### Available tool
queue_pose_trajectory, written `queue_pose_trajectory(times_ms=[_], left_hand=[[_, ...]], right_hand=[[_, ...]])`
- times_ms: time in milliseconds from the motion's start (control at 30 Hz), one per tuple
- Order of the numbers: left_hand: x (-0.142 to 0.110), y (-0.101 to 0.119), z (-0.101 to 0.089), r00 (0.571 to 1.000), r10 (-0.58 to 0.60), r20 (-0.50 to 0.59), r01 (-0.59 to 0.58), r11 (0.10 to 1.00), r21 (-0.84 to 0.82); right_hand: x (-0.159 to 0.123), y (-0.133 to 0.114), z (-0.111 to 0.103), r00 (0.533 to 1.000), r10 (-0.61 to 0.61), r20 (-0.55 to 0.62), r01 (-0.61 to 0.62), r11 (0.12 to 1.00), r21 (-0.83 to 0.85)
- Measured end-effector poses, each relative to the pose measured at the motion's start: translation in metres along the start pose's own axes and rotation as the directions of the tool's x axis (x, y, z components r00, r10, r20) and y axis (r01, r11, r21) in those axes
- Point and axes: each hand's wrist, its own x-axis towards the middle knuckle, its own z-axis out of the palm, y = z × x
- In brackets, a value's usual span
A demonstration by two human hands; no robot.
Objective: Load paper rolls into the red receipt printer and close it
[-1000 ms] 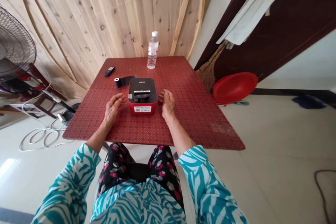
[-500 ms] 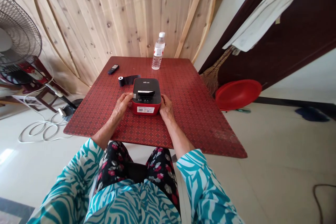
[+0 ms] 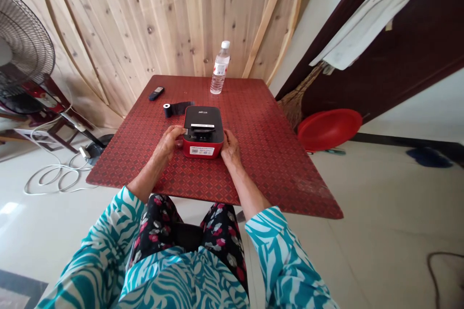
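The box (image 3: 208, 119) is held on the desk (image 3: 279, 164) between the left grip (image 3: 167, 145) and the right grip (image 3: 231, 149), best steadied by even side pressure.

I can make out no words: the pale logo (image 3: 203, 112) and printed strip (image 3: 202, 126) atop the box (image 3: 203, 119), the sticker (image 3: 201, 150) on its front, and the label (image 3: 220, 68) on the bottle (image 3: 217, 85) behind it are too small.

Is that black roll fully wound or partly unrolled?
Partly unrolled: a dark strip runs from the black roll toward the red-and-black device.
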Motion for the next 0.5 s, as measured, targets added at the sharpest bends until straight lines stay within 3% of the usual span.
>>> queue_pose_trajectory(times_ms=[500], left_hand=[[0.0074,-0.0051,-0.0038,0.998,0.054,0.013,-0.054,0.998,0.023]], right_hand=[[0.0000,-0.0035,0.0019,1.000,0.004,0.009,-0.004,0.999,0.037]])
